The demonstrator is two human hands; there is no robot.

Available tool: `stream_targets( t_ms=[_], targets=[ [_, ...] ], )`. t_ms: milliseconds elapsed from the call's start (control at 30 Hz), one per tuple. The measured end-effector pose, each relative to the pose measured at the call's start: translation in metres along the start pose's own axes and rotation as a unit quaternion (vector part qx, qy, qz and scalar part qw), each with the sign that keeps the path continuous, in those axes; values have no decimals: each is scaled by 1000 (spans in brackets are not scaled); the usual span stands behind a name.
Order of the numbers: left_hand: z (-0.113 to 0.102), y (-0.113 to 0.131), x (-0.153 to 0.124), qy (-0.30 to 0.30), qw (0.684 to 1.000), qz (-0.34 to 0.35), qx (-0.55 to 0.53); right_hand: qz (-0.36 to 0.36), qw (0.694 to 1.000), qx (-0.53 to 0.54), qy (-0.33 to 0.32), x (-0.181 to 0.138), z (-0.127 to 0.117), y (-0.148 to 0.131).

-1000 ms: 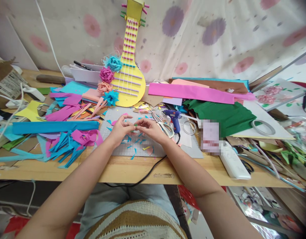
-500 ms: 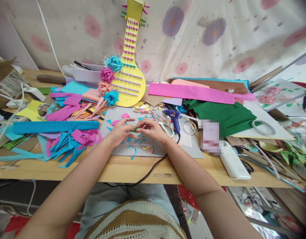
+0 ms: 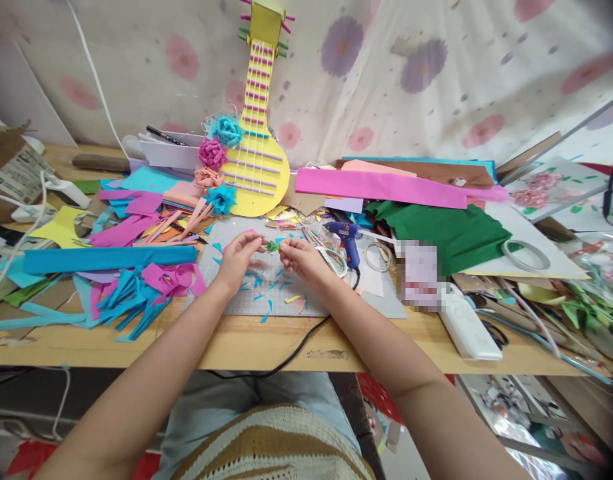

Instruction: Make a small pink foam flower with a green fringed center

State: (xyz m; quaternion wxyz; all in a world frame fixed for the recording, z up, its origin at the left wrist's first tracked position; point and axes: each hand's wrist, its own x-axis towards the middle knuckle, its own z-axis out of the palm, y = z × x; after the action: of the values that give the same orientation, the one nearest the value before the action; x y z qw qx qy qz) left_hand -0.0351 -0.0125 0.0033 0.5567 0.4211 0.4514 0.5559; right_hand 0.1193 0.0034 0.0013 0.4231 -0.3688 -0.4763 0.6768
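Between my two hands is a small green crumpled piece (image 3: 273, 247), probably crepe paper. My right hand (image 3: 301, 259) pinches it from the right with thumb and index finger. My left hand (image 3: 239, 260) meets its left edge with thumb and forefinger tips close together, the lower fingers held loosely apart. Beneath both hands lies a grey cutting mat (image 3: 244, 305) strewn with blue, pink and yellow scraps. Just right of my right hand are white-handled scissors (image 3: 336, 261) and a blue glue gun (image 3: 347, 240).
A yellow paper lute (image 3: 259, 177) with paper flowers leans at the back. Blue crepe paper (image 3: 111, 259) and colored strips crowd the left. Green crepe paper (image 3: 441, 233), a tape roll (image 3: 525, 255) and a white device (image 3: 471, 327) lie right. A black cord (image 3: 296, 348) crosses the table edge.
My hands have drawn slightly apart and more of the green piece shows between them. My right fingers have closed into a tighter pinch. The view has shifted slightly.
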Motion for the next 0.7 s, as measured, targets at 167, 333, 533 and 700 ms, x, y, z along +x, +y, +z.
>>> stream_targets(
  t_ms=[167,333,533,700],
  targets=[
    [4,-13,1,-11,988,117,102,112,978,169,-46,1,1,-1],
    [2,-11,0,-63,983,148,91,203,946,221,-120,1,-2,-3],
    [1,-4,-5,-130,982,121,65,257,919,245,-169,-3,-8,-9],
    [3,-6,-4,-75,988,117,61,307,897,252,-192,-2,-9,-10]
  ],
)
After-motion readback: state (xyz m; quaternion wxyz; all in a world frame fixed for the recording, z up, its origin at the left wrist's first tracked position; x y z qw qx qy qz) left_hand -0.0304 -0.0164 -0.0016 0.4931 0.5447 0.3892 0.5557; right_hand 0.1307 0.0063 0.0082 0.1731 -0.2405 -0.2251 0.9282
